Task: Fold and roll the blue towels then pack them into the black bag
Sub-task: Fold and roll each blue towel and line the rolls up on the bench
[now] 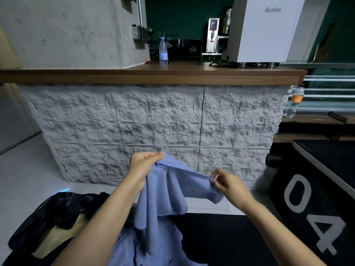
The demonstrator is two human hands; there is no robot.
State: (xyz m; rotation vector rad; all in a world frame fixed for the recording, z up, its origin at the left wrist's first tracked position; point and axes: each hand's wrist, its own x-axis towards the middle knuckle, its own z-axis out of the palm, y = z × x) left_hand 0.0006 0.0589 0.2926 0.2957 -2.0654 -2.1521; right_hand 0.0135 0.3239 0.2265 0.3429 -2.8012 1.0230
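While both hands pinch its top hem, left hand (pixel 143 166) and right hand (pixel 228 184), the blue towel (pixel 165 196) hangs below.

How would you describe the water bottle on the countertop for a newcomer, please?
Find the wooden countertop above the textured grey wall. The water bottle stands on it, left of centre; its blue label sets it apart from the orange-labelled bottle lower right.

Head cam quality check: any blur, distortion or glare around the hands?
Head view: wide-angle lens bows the wooden counter edge; right hand slightly motion-smeared, a grey blur beside it; left hand and blue towel crisp; small bluish glint on the floor at left; lighting soft, no hard shadows.
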